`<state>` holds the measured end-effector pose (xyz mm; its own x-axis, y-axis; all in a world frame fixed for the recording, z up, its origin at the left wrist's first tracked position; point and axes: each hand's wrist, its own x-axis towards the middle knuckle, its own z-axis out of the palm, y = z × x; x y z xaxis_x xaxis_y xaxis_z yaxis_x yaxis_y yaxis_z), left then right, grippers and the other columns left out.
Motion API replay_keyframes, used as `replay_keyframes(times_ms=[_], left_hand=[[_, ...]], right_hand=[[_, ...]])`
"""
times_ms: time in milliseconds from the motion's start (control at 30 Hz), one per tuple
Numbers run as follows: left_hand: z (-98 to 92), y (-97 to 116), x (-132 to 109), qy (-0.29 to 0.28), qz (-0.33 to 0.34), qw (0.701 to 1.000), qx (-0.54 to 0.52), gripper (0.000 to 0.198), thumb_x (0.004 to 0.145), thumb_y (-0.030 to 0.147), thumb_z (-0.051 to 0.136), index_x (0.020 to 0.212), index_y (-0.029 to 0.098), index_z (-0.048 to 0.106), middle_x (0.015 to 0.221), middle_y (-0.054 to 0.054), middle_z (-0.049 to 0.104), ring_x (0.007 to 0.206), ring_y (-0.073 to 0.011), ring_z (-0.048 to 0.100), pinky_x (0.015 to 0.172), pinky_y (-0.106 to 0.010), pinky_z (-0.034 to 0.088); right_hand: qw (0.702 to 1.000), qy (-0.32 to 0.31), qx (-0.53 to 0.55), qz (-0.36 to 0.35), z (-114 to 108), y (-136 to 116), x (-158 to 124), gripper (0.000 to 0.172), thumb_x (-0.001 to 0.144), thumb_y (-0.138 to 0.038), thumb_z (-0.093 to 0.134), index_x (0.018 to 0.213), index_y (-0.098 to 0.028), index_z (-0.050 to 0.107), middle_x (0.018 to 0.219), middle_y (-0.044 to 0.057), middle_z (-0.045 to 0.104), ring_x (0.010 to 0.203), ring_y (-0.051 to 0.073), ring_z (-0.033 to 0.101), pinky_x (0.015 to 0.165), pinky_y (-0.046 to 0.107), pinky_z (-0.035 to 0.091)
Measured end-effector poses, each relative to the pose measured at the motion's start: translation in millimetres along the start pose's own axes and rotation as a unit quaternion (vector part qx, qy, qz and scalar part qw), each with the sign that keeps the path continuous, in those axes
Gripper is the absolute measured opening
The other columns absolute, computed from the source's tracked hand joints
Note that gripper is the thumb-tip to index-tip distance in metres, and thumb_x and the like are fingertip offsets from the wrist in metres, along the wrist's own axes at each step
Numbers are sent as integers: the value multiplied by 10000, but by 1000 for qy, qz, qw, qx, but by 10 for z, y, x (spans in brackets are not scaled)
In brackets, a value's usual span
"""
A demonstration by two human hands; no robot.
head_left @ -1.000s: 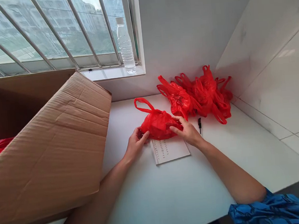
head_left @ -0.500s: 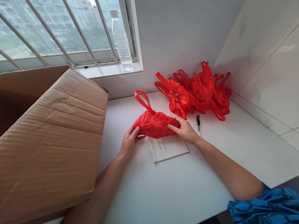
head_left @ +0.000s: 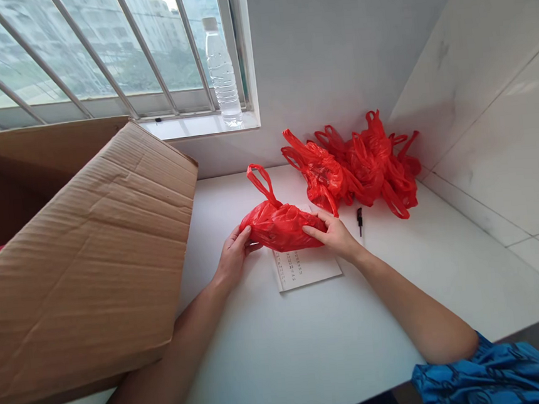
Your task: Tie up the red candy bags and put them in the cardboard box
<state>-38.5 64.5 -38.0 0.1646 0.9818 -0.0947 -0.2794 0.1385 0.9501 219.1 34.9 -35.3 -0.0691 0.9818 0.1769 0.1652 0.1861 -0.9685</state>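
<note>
On the white table [head_left: 282,352], a booklet [head_left: 308,273] lies with its far part under one red bag [head_left: 283,226], whose ends the left hand [head_left: 231,254] and right hand [head_left: 337,235] pinch between thumb and fingers, seemingly good places for holding something probably soft and slippery.

The bag [head_left: 281,227] is red, the box [head_left: 98,248] brown, the table [head_left: 319,342] white, the notebook [head_left: 311,271] white with rows of dark marks, the sleeve [head_left: 495,374] blue with dark lines.

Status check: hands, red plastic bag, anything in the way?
Left hand, right hand: gripping opposite ends of red plastic bag. Bag partly hides white paper notebook. Nothing visibly blocking hands.
</note>
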Motion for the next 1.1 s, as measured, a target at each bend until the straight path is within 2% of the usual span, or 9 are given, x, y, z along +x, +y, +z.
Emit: replay_keyframes(times_ms=[233,1100], left_hand=[[7,6,-6,-1,1,1000,-11,370,815,418,725,1094,176,695,985,-63,717,814,-168,664,743,-282,566],[6,3,15,5,4,1000,-15,328,815,399,727,1062,184,709,983,-55,732,825,-172,670,768,-300,567]], right_hand=[[1000,-7,3,6,5,-14,-10,306,854,-423,708,1080,-217,687,1055,66,722,975,251,679,858,369,546],[1000,-21,15,17,3,-32,-31,331,867,-447,696,1108,-220,673,1103,58,716,1025,258,674,927,388,530]])
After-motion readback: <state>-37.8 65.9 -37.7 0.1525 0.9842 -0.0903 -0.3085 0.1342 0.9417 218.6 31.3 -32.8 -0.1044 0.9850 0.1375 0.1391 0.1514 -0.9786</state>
